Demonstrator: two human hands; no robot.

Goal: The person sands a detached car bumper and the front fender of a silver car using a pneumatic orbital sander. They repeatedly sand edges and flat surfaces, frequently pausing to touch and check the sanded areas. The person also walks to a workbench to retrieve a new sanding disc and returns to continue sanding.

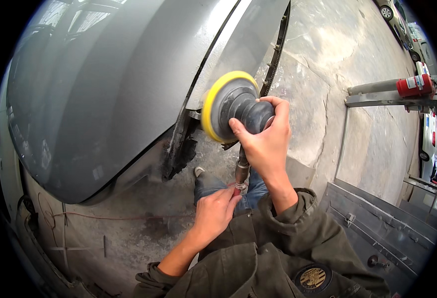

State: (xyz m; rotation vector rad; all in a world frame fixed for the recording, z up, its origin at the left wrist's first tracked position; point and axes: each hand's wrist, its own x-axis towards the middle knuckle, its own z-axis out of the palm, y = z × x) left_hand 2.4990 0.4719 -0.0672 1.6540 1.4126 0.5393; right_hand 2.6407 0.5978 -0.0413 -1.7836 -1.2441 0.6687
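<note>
My right hand (268, 141) is closed round the black, ribbed body of an air sander (245, 110). Its round grey pad with a yellow rim is tilted up and faces left, close to the painted edge of a car's fender (208, 82); I cannot tell whether they touch. Below the body, my left hand (216, 212) grips the red air hose (236, 191) just under its metal coupling (241, 171). The grey car hood (119, 94) fills the left side, with a dark gap between it and the fender.
A red hose (124, 217) trails over the concrete floor (302, 94) at lower left. A metal post with a red fitting (415, 86) juts in from the right. Grey panels (377, 218) lie at lower right. Parked cars (429, 141) stand along the far right.
</note>
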